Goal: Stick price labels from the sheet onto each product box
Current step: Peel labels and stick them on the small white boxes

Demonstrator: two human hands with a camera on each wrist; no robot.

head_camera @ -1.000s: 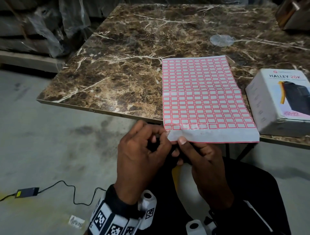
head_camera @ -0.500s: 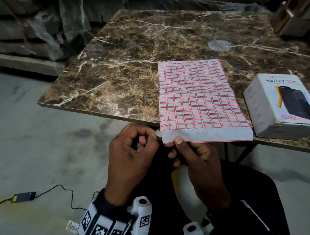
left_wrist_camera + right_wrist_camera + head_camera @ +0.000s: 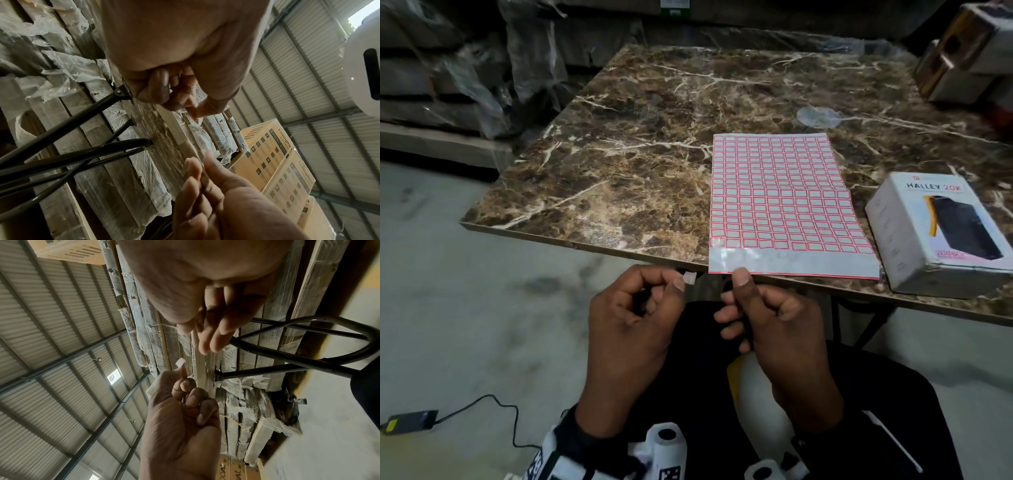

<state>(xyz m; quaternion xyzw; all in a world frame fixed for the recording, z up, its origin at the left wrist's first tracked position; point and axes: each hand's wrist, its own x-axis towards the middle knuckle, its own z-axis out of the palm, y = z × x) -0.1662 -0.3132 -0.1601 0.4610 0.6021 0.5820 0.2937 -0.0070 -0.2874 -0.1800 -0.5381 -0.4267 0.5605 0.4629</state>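
Brown marble desk (image 3: 640, 164) fills the head view, and my left hand (image 3: 626, 322) hovers off its near edge, fingers curled, thumb and forefinger pinching a small white label (image 3: 690, 278). My right hand (image 3: 780, 329) pinches the near edge of the label sheet (image 3: 780, 205), thumb on top. The sheet lies flat, long axis running away from me; the product box (image 3: 941, 233) sits just right of it.

From the left wrist, my left fingers (image 3: 164, 91) bunch tight; the label is hard to make out.

From the right wrist, the label (image 3: 180, 363) sticks up from my left fingertips, and my right fingers (image 3: 216, 331) lie straight under the sheet's edge.
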